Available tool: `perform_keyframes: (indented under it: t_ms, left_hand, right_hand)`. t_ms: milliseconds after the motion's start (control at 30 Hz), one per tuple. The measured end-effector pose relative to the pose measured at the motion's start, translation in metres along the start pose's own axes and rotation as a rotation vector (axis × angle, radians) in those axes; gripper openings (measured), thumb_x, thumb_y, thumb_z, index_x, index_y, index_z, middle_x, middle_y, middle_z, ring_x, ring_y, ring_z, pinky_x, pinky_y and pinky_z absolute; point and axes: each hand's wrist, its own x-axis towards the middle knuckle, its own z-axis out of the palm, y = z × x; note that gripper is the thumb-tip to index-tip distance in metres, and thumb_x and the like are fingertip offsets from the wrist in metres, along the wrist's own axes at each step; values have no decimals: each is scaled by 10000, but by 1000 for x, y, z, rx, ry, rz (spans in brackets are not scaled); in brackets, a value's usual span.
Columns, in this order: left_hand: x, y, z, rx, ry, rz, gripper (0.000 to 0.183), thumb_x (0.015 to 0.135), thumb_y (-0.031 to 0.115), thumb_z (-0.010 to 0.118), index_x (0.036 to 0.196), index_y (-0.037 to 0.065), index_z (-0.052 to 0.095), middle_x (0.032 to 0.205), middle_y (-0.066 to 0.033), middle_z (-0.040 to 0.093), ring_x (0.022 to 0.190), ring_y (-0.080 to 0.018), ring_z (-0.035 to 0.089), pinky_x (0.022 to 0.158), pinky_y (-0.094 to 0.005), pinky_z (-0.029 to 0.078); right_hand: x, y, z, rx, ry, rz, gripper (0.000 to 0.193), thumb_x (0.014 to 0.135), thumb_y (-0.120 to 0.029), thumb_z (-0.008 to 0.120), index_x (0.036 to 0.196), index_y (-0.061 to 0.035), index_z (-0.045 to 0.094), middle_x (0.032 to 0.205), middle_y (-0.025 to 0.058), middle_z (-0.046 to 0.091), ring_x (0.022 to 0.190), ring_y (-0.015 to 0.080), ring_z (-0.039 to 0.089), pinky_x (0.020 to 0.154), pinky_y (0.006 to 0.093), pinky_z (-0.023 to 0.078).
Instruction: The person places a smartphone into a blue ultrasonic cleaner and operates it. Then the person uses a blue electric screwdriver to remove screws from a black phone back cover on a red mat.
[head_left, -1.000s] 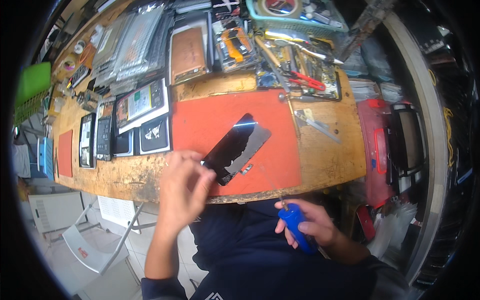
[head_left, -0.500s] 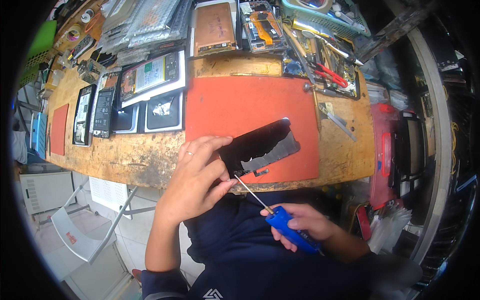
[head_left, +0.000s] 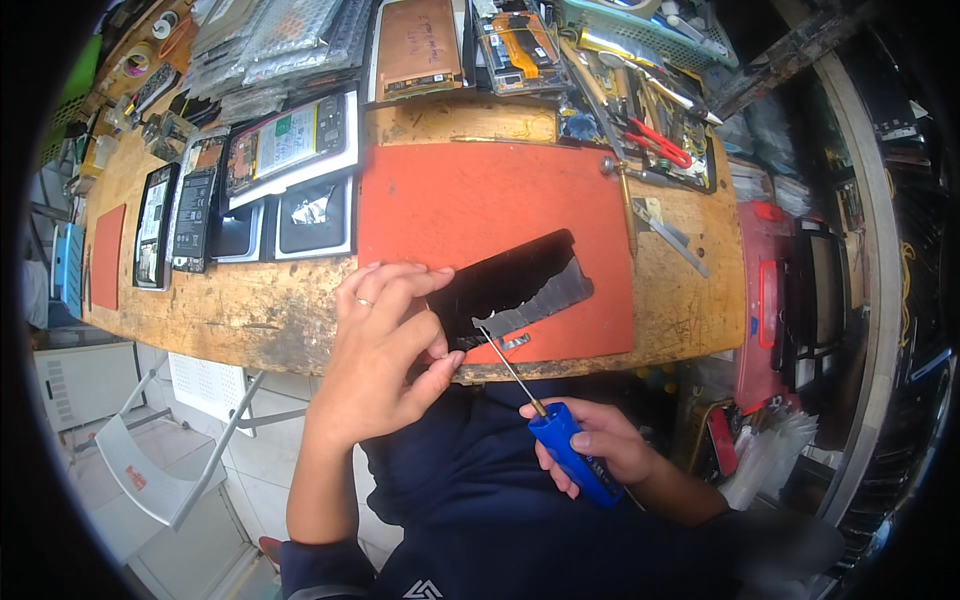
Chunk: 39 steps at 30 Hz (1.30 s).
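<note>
A black phone screen panel [head_left: 500, 270] lies slanted on the red-orange mat [head_left: 480, 190]. Along its near side runs a ragged grey strip [head_left: 540, 303], where the black layer ends in a torn edge. My left hand [head_left: 385, 340] pinches the panel's left end, thumb at the near corner and fingers over the top. In my right hand [head_left: 605, 445] is a blue-handled tool [head_left: 575, 455] with a thin metal shaft and brass collar. The shaft's tip touches or hovers just over the panel's near edge, beside the grey strip. A small flex piece [head_left: 515, 341] sticks out below that edge.
Opened phones [head_left: 290, 145] and dark panels stand at the left back. Bubble-wrapped packs [head_left: 270, 50] are piled behind them. At the right back lie red-handled pliers [head_left: 655, 145], tweezers and other tools, with a metal blade [head_left: 675, 245] nearer. The bench's front edge runs close to my body.
The tool's tip has moved slightly up and right along the panel's near edge, and its handle has tilted more upright. My left hand keeps its hold. The whole view has shifted a little.
</note>
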Motion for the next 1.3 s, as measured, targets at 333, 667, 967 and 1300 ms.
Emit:
perform_keyframes:
  t_ms: [333,667,967,1300]
  left_hand:
    - [2,3,1,28,-2,-5,229,717,151,787,725,81,569,1307,-135,621,1270,-381,519,1138,-566,282]
    - [1,3,2,27,7,-4,233,707,140,777,724,81,552,1309,-145,616,1264,-391,516,1140,-568,272]
    - [2,4,1,25,7,-16,227,699,143,771,719,80,554,1309,-143,610,1255,-399,516,1135,-564,277]
    - [3,4,1,8,5,-30,203,699,140,768,706,89,571,1290,-135,621,1251,-376,524,1137,-577,276]
  right_hand:
    - [0,7,5,7,-23,31,609,1024,-234,547,1529,41,347,1036,157,637,762,165,675,643,278,587]
    - [-7,5,-3,60,19,-67,606,1016,-223,535,1526,48,349,1057,183,632,764,175,677,640,277,590]
    - [-5,8,2,75,3,-37,620,1015,-234,538,1533,43,339,1043,169,624,769,172,670,652,282,586]
    - [-3,16,5,75,-7,-33,634,1000,-250,547,1526,44,352,1038,169,625,762,173,664,653,283,578]
